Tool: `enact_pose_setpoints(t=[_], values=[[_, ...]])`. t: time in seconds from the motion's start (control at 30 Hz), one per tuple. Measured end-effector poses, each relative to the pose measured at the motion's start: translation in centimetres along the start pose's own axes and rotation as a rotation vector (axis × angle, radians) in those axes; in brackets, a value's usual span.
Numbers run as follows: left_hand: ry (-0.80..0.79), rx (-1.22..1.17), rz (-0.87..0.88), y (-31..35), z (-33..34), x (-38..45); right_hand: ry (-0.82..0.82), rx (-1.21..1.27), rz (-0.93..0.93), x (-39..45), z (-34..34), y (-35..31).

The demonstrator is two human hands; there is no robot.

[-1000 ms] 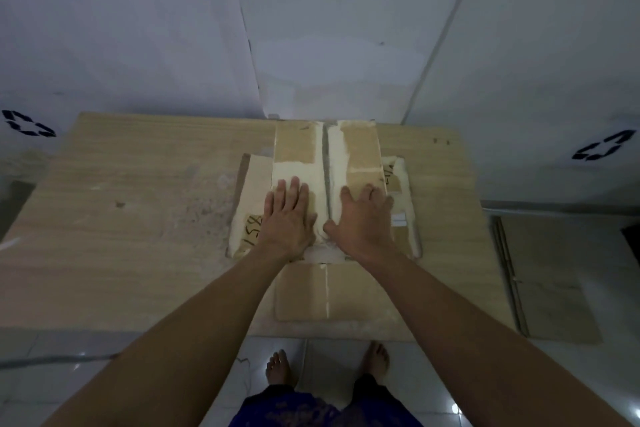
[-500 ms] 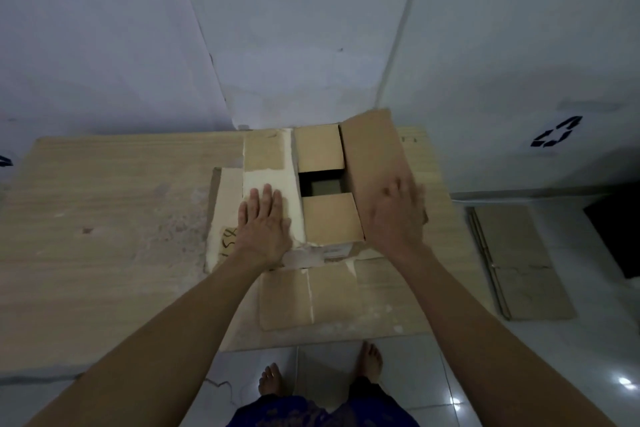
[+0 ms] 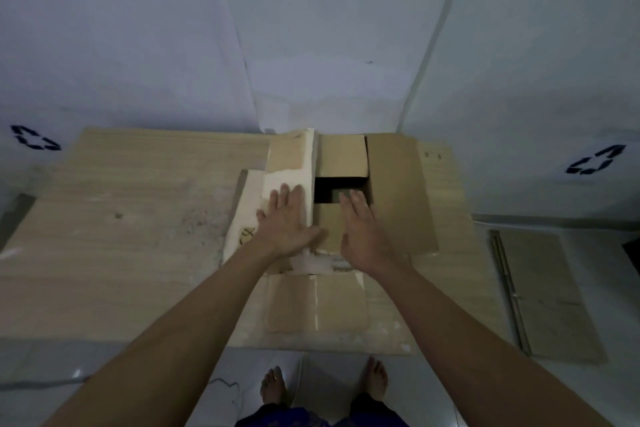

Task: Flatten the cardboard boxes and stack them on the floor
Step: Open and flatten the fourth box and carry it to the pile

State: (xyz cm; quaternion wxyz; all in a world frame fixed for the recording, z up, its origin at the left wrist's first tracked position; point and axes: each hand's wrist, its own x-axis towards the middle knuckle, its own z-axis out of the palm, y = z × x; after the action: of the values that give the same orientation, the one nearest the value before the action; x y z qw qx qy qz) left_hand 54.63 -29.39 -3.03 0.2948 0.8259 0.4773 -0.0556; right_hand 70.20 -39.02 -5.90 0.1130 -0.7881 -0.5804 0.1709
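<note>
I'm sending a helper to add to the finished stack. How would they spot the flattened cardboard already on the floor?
Start at the wooden table. On the tiled floor off its right end lies the flattened cardboard. Unlike the open box on the table, it lies completely flat.

A pale wood-grain table (image 3: 121, 253) stands against the white wall; a brown cardboard box (image 3: 398, 191) with its top flaps spread rests on it, toward the right; on the grey tiled floor (image 3: 571, 388) beside the table lies a flattened brown cardboard sheet (image 3: 543, 295).
</note>
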Motion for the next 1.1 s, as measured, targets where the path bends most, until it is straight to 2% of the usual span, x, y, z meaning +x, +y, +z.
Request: enact_pose_setpoints(t=[0.07,0.17,0.23,0.3,0.37,0.43,0.47,0.53,0.6,0.67,0.73,0.8,0.83,0.9,0.93,1.0,1.1], values=[[0.072,-0.169,0.112,-0.4,-1.7,-1.5,-0.061,0.001,-0.028,1.3,0.0,-1.1],[0.29,-0.304,0.249,-2.0,-4.6,-4.0,-0.151,-0.027,-0.038,3.0,0.0,-2.5],[0.403,-0.236,0.253,-4.1,-5.4,-5.0,-0.219,0.021,-0.035,4.0,-0.4,-3.5],[0.477,0.01,0.11,-6.6,-5.1,-5.0,-0.271,0.052,-0.038,4.7,-0.6,-4.3],[0.455,0.296,-0.065,-9.0,-3.6,-4.7,-0.262,0.039,-0.046,5.1,-0.5,-4.7],[0.317,0.378,-0.113,-10.4,-1.5,-4.5,-0.236,0.016,-0.024,5.2,-0.6,-5.0],[0.216,0.286,-0.117,-10.6,-0.5,-4.4,-0.208,-0.026,-0.026,5.2,-0.8,-5.1],[0.024,-0.09,-0.134,-10.7,1.1,-4.3,-0.084,-0.132,-0.065,5.0,-1.4,-5.6],[0.018,-0.259,-0.1,-10.7,1.9,-4.1,0.088,-0.078,-0.109,4.4,-2.8,-6.5],[0.103,-0.232,-0.114,-10.7,2.0,-3.7,0.124,0.053,-0.107,3.4,-4.6,-7.4],[0.215,-0.176,-0.131,-10.7,1.6,-3.0,-0.052,0.125,-0.077,2.4,-6.5,-8.2],[0.26,-0.157,-0.12,-10.7,1.0,-2.3,-0.333,0.178,-0.058,1.0,-7.2,-8.9],[0.251,-0.146,-0.109,-10.7,0.9,-2.0,-0.445,0.184,-0.039,0.2,-6.6,-9.0],[0.182,-0.099,-0.082,-10.8,0.9,-1.4,-0.514,0.199,-0.024,-1.7,-3.3,-8.5],[0.146,-0.079,-0.076,-10.9,1.0,-1.1,-0.474,0.195,-0.04,-2.7,-1.1,-8.1],[0.11,-0.048,-0.056,-10.6,1.2,-0.9,-0.275,0.144,-0.13,-4.4,2.7,-7.2],[0.125,-0.016,-0.033,-10.0,1.4,-0.8,-0.066,-0.106,-0.28,-5.4,5.2,-6.1]])
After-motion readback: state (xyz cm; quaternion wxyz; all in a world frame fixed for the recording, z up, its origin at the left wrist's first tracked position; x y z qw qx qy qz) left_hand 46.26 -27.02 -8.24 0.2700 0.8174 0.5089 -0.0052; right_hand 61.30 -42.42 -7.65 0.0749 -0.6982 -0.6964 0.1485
